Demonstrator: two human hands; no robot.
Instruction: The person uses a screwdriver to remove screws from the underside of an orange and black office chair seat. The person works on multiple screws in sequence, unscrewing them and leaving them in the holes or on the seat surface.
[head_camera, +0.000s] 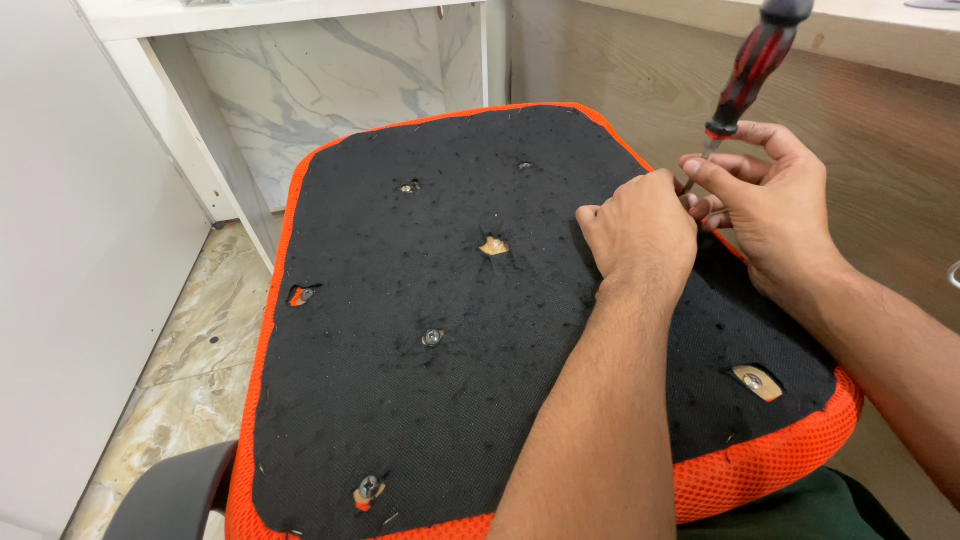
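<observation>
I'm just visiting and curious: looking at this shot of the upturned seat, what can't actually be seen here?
All in the head view:
- Screwdriver: tip hidden behind the left hand and right hand; handle top cut off by the upper edge.
- The spot being worked on the seat cushion: covered by both hands.
- Grey curved part: cut off by the lower edge.

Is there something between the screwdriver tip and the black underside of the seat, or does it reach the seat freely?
The left hand rests on the seat right in front of the screwdriver, hiding its tip. The right hand pinches the shaft. Whether anything lies under the tip cannot be told.
</observation>
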